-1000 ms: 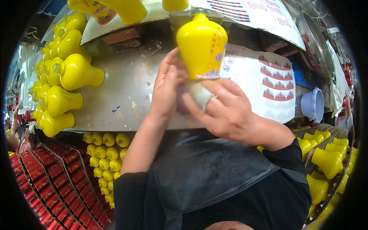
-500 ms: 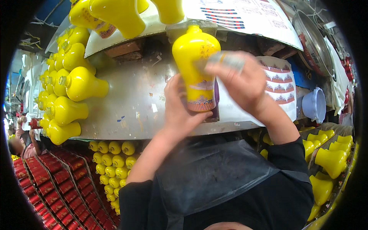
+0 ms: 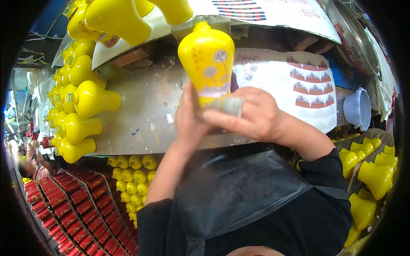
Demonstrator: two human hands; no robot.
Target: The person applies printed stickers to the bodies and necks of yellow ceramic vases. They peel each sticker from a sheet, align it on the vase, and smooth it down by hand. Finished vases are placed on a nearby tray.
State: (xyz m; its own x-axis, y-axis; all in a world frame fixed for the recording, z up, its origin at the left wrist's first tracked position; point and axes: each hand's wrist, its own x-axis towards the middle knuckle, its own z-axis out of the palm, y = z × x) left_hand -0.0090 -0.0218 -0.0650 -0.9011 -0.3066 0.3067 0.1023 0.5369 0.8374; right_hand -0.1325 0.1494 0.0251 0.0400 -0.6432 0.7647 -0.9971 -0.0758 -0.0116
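Lower end of the decorated yellow bottle (image 3: 198, 57) hidden by the left hand (image 3: 189, 117) and right hand (image 3: 258, 114); pale item (image 3: 232, 106) at the latter blurred, kind indeterminable; uppermost yellow bottles (image 3: 114, 20) cropped above.

The yellow bottle (image 3: 200, 53) at the left hand (image 3: 188, 117) and right hand (image 3: 260, 114) gleams, smooth and glossy, over a dull, scuffed metal tabletop (image 3: 145, 94). Right of the hands I see a matt paper sheet (image 3: 273, 87) and smooth plastic basin (image 3: 352, 110); back from them, a faintly shiny dark apron (image 3: 239, 192).
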